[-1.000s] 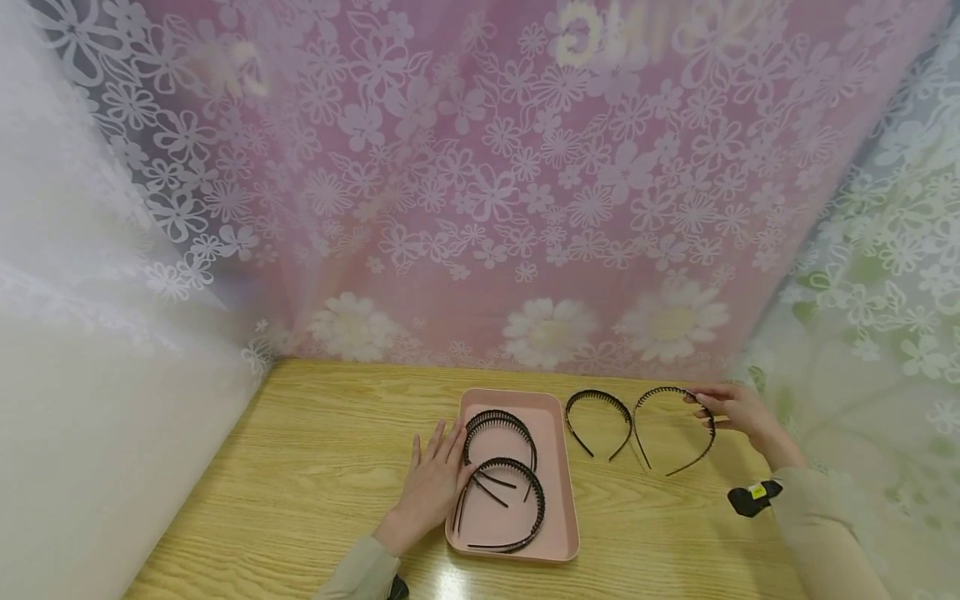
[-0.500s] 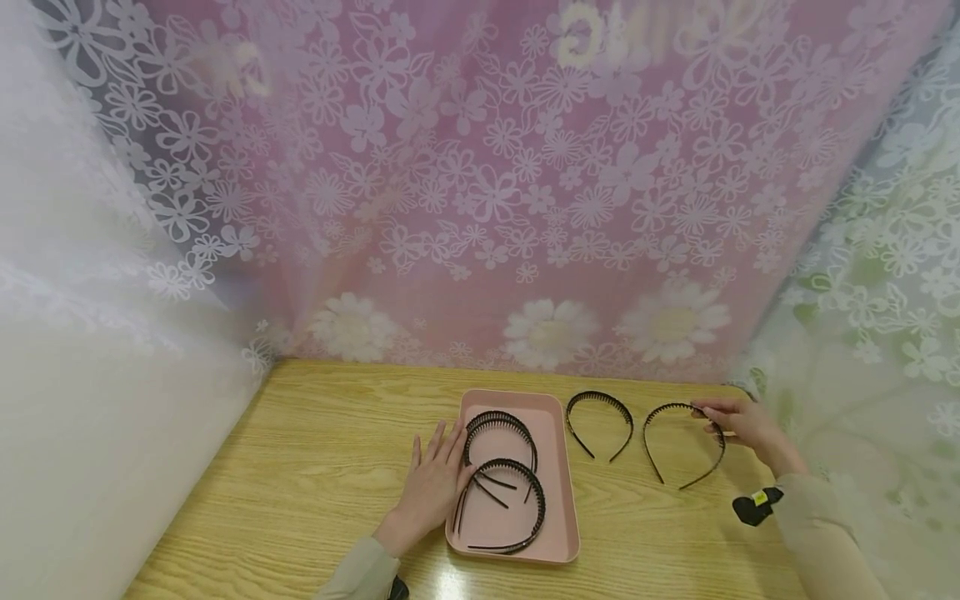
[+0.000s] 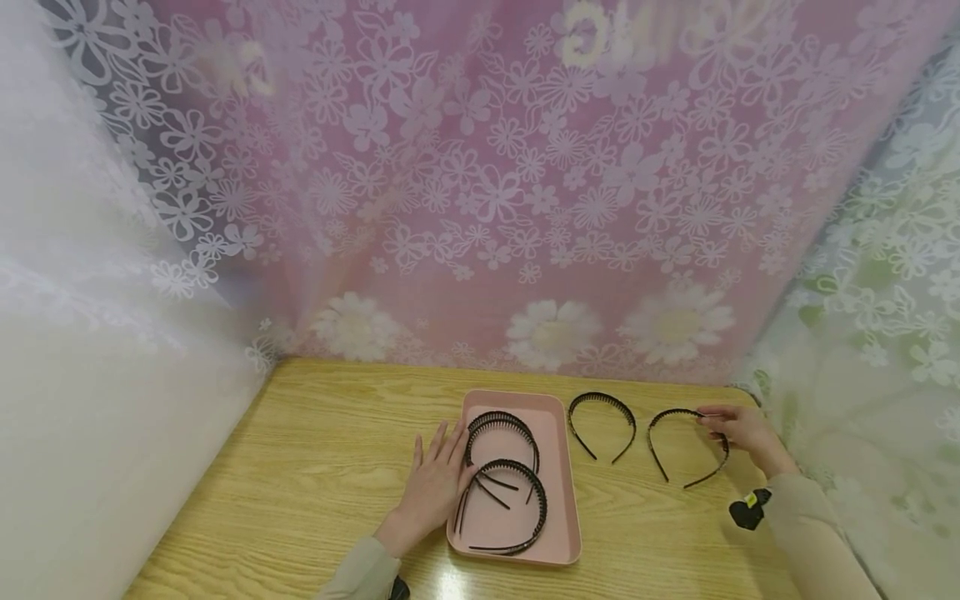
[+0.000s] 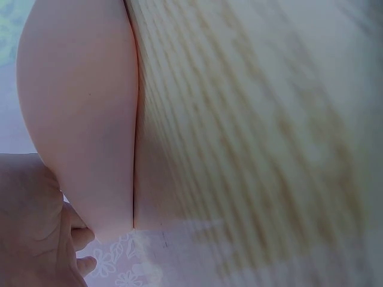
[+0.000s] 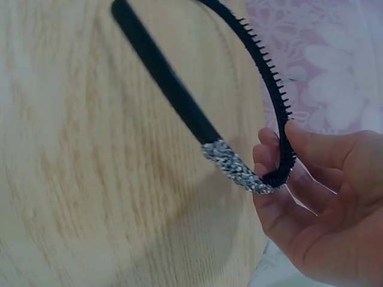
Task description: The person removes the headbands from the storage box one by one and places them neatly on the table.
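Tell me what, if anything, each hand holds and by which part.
The right hand holds a headband by its toothed curve, beside the glittery section. The left hand lies at the edge of the tray, with no grip showing.

The top edge of the right wrist view cuts off the held headband [image 5: 170,81]. The left hand [image 3: 431,487] hides part of the left rim of the tray [image 3: 561,508]. Overlapping headbands [image 3: 543,500] there hide each other's parts. The table [image 4: 239,119] blurs in the left wrist view.

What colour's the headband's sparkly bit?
Speckled silver and black; the right wrist view shows the sparkly bit best.
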The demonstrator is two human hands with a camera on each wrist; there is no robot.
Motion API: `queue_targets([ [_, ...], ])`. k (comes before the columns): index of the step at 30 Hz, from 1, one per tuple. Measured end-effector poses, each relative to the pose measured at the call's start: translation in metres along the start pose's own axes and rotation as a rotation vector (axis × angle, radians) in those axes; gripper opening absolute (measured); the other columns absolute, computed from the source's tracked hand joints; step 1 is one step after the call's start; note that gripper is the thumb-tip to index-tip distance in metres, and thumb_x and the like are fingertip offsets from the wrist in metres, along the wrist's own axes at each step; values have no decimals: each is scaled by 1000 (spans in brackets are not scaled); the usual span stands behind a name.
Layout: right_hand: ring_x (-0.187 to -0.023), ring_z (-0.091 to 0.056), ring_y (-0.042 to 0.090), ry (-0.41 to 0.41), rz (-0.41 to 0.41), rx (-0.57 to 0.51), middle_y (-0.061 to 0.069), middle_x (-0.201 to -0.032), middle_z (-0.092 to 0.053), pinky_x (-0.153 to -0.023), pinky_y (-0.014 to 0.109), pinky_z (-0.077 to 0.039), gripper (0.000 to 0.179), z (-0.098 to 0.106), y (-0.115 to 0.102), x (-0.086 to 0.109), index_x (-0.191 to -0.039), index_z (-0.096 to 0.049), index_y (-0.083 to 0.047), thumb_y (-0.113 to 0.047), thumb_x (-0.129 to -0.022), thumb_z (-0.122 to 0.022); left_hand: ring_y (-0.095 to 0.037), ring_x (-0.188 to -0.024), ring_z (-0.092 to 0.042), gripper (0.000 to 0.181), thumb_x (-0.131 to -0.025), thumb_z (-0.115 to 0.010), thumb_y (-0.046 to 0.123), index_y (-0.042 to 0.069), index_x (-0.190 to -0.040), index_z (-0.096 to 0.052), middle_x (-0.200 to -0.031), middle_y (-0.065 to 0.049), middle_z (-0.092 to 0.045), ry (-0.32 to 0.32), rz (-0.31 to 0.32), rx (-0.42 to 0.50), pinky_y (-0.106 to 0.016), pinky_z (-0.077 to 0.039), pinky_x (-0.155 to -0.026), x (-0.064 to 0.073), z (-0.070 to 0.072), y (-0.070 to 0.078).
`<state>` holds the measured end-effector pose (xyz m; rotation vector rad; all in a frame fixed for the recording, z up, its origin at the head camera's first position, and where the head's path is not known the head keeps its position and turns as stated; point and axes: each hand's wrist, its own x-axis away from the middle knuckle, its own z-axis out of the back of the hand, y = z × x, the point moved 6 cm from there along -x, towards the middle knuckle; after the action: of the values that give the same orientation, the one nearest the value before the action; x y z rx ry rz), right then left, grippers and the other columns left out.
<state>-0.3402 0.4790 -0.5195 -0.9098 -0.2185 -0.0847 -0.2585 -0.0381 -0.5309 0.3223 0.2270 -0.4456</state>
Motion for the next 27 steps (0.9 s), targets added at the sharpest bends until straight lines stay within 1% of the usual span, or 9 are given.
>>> queue_targets([
  [3,-89,-70,20,37,0,20,31,-124,-64,-75,36,-58,48,0,2,-6,-141,-46,16,-15,-106,-55,-40,-151,-26,57,-107,-50,32,0,-154,-41,-161,-15,-36,-4,8,2,-71,-21,-115,0,1,0],
  [5,-88,-69,22,69,15,45,33,-123,-64,-73,36,-58,45,-1,2,-8,-139,-48,17,-12,-105,-55,-40,-151,-26,57,-107,-50,32,1,-154,-40,-162,-14,-35,-10,16,2,-70,-21,-116,0,0,-1],
  [9,-90,-68,32,161,55,195,34,-120,-65,-69,37,-56,38,0,1,-9,-133,-56,15,-7,-102,-57,-38,-152,-24,57,-107,-49,33,1,-154,-40,-163,-13,-34,-16,18,-6,-69,-20,-116,0,-3,-3],
  [12,-92,-67,39,200,47,277,33,-119,-65,-67,38,-53,36,1,0,-9,-131,-59,12,-5,-100,-57,-38,-152,-25,57,-107,-49,33,1,-154,-40,-163,-13,-34,-13,14,-16,-69,-21,-116,0,-5,-4],
  [15,-94,-65,42,209,28,292,34,-121,-64,-68,42,-53,36,1,0,-11,-132,-59,11,-5,-100,-57,-38,-152,-25,57,-107,-49,33,2,-155,-40,-163,-13,-34,-13,16,-24,-69,-21,-116,0,-6,-4],
  [18,-98,-64,45,219,26,311,35,-122,-63,-72,48,-54,35,1,-1,-13,-131,-61,10,-6,-100,-59,-38,-152,-25,58,-107,-49,34,2,-155,-40,-163,-12,-34,-15,19,-27,-69,-21,-117,-1,-6,-5],
  [21,-101,-62,48,236,20,330,34,-122,-63,-77,52,-52,33,1,-1,-14,-129,-63,8,-7,-100,-60,-38,-152,-24,58,-108,-49,34,2,-155,-40,-163,-12,-33,-21,20,-24,-69,-20,-117,-1,-6,-4],
  [25,-102,-61,49,255,5,349,34,-123,-62,-79,55,-50,32,2,2,-16,-128,-64,7,-8,-100,-60,-37,-152,-23,58,-107,-49,34,3,-155,-39,-164,-12,-33,-29,23,-15,-68,-20,-117,0,-5,-4],
  [27,-105,-60,51,259,-1,346,35,-127,-60,-82,57,-49,32,3,3,-17,-128,-64,7,-7,-100,-58,-37,-152,-24,58,-107,-50,33,3,-155,-40,-163,-12,-33,-27,23,-14,-68,-20,-117,0,-5,-4],
])
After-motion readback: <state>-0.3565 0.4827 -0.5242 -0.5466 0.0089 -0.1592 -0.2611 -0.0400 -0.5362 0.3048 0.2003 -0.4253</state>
